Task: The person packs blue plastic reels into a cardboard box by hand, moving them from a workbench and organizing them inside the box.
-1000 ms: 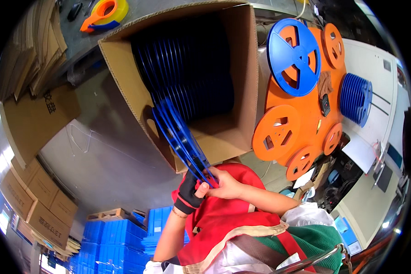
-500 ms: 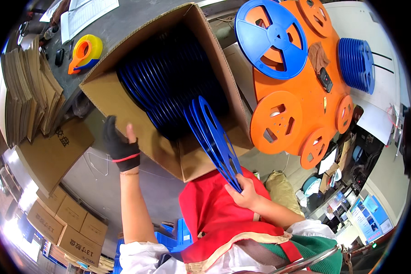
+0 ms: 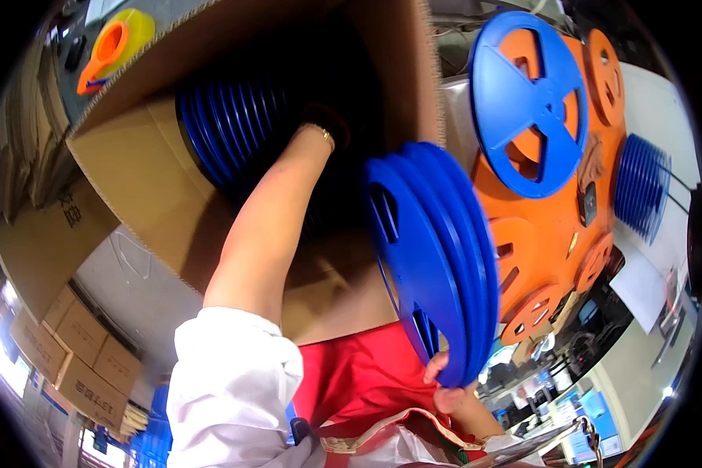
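Observation:
A tilted open cardboard box (image 3: 140,179) holds a row of blue plastic reels (image 3: 230,129). My left hand (image 3: 329,123), in a black glove with a red cuff, reaches deep into the box beside the reels; its fingers are lost in the dark. My right hand (image 3: 447,382) is closed on the lower rim of a small stack of blue reels (image 3: 437,257). The stack stands on edge in front of the box's right side, its flat face with cut-out windows turned partly toward me.
Right of the box is an orange rack (image 3: 550,230) with orange discs and a large blue reel (image 3: 526,109); another reel stack (image 3: 639,187) sits on rods beyond it. A yellow-orange tape dispenser (image 3: 117,47) lies at upper left. Cardboard sheets (image 3: 27,132) and closed boxes (image 3: 90,359) stand left.
My left hand has gone from outside the box's left edge into the box. The reels in my right hand have swung round to show a face, and the view has shifted closer.

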Motion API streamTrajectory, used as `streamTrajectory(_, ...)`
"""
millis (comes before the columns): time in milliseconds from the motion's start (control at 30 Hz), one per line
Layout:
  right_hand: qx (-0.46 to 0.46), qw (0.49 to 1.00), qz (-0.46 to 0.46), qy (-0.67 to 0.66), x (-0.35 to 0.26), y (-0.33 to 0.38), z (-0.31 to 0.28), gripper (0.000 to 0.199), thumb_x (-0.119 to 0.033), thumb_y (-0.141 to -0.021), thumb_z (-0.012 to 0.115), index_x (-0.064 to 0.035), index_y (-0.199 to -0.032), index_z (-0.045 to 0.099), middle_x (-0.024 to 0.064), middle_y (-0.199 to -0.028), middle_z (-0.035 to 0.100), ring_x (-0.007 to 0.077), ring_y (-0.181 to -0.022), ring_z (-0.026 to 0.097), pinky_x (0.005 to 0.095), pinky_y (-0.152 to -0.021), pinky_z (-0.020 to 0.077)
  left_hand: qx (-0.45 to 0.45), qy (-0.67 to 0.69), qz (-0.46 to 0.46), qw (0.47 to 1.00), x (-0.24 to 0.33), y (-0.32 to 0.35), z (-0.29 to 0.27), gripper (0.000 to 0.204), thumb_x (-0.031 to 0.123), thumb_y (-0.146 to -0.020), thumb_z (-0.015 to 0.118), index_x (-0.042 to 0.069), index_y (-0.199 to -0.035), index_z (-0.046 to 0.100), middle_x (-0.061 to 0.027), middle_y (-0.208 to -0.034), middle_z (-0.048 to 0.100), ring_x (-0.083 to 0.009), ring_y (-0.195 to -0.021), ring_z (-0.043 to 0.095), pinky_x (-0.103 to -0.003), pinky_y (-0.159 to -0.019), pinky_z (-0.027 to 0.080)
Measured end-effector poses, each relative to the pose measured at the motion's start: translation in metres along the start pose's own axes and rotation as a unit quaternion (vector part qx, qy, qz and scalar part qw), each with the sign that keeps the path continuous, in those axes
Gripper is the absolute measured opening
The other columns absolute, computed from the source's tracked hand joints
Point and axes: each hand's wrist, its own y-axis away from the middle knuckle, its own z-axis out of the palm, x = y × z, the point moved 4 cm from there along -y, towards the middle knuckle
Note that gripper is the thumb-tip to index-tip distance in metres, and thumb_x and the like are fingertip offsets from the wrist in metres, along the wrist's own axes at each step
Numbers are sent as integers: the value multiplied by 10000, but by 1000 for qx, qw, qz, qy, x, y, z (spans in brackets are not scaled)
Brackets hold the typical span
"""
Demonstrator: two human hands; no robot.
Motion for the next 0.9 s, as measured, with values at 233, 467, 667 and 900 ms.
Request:
streamTrajectory(233, 141, 971, -192, 3, -31, -47, 6, 627, -657, -799, 365, -40, -897, 414, 34, -563, 441, 115, -440, 413, 216, -421, 341, 8, 29, 8, 1000, 0, 13, -26, 582, 351, -790, 578, 193, -1304, 357, -51, -1368, 316, -250, -1257, 294, -430, -993, 297)
streamTrajectory(467, 217, 960, -171, 43, -36, -96, 27, 700, -728, -748, 334, -52, -915, 409, 26, -578, 417, 106, -468, 379, 212, -446, 318, -85, 37, -16, 996, -17, 21, -44, 490, 337, -818, 552, 190, -1263, 410, -57, -1306, 390, -255, -1191, 387, -411, -950, 371)
streamTrajectory(667, 183, 969, -136, 95, -29, -139, 29, 724, -730, -745, 341, -55, -989, 428, 16, -580, 398, 103, -484, 388, 200, -431, 310, 34, -10, -4, 999, -16, 36, -40, 463, 339, -826, 537, 207, -1254, 419, -48, -1285, 410, -254, -1186, 388, -414, -952, 369)
streamTrajectory(900, 206, 957, -167, 115, -37, -185, 36, 763, -699, -782, 307, 32, -929, 470, 37, -599, 453, 99, -483, 403, 208, -443, 321, 30, 61, -7, 998, -25, 36, -37, 437, 297, -811, 568, 199, -1221, 449, -28, -1282, 411, -235, -1196, 373, -420, -962, 357)
